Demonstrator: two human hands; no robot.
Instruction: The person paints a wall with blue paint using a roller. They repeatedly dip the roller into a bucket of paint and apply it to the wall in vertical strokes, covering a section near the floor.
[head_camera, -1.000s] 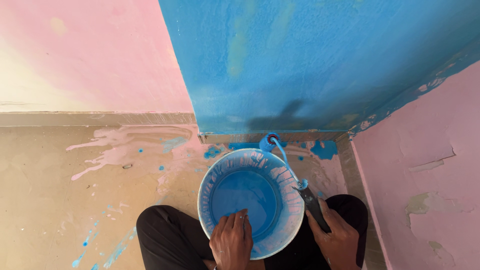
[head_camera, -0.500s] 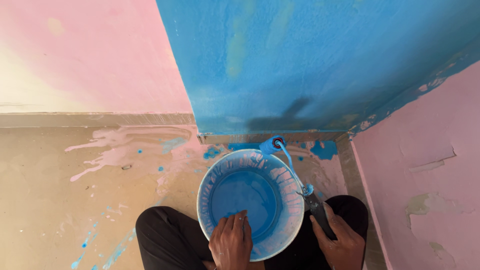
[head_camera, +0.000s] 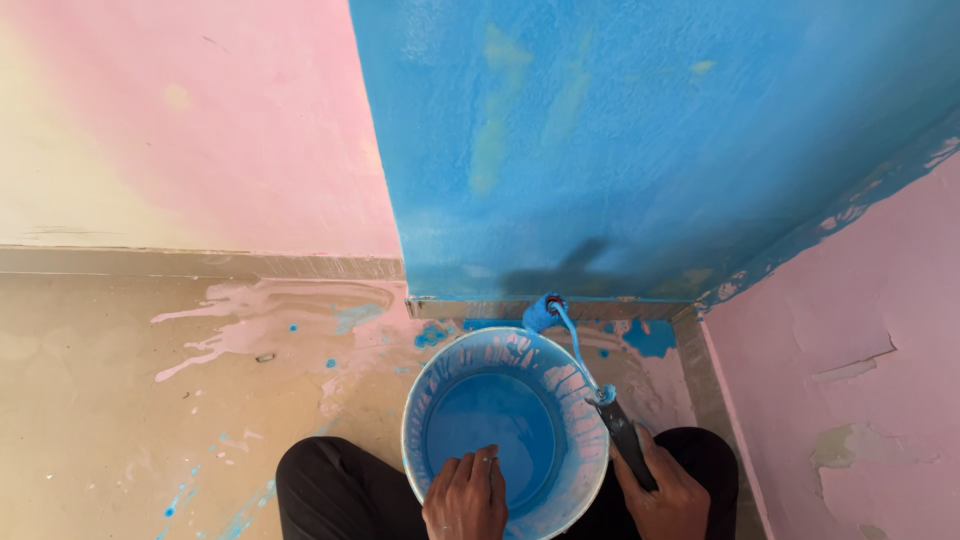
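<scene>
Roller (head_camera: 543, 313) lower, beyond right hand (head_camera: 668, 495)

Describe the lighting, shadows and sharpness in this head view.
Head view: soft, even daylight, no harsh glare; a dark shadow falls on the blue wall just above the roller; bucket and both hands, left and right, look sharp; the edges bend slightly.
</scene>
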